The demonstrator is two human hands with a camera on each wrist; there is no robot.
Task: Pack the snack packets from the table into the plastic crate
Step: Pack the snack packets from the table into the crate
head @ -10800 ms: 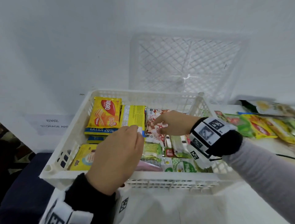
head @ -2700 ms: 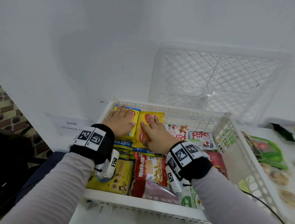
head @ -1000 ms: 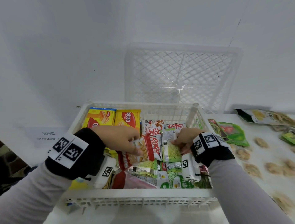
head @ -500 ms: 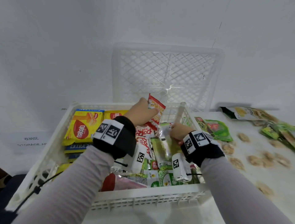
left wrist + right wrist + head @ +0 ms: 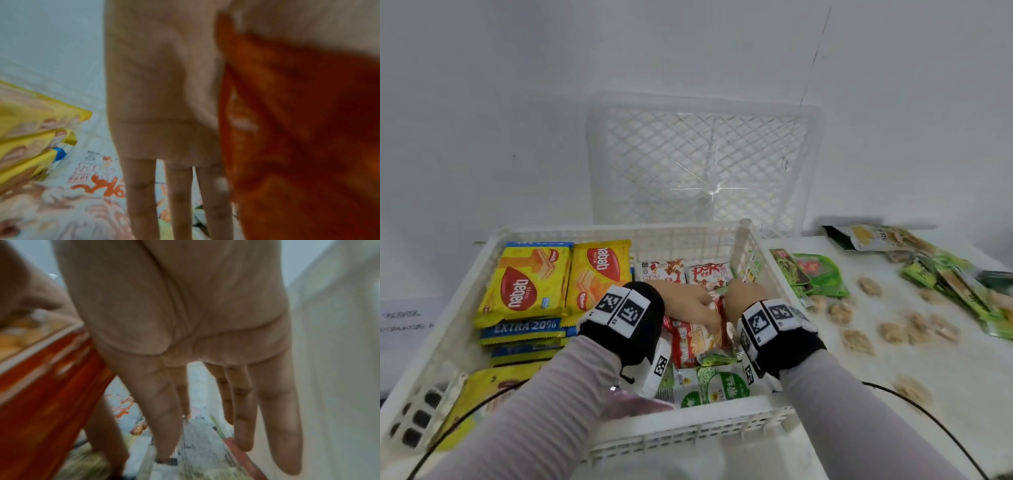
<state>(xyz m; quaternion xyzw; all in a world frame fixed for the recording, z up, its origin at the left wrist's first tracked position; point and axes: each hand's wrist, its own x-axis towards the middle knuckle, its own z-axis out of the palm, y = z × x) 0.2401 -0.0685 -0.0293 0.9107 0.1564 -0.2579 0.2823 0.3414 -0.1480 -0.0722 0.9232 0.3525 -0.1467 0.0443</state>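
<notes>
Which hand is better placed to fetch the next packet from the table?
The right hand, probably. The remaining packets, such as the green packet, lie on the table to the right of the crate. The left hand holds the red packet.

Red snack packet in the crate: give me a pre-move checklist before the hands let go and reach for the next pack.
1. Red snack packet inside the plastic crate: ok, it is within the walls, right of middle.
2. Left hand has hold of it: ok, the right wrist view shows a thumb on top and a finger beneath.
3. Right hand free: ok, its fingers are straight and hold nothing, beside the crate's right wall.
4. Packet settled flat: cannot tell, the hands cover it and the wrist views are blurred.
5. Table emptied of packets: not ok, green packets lie right of the crate.
</notes>
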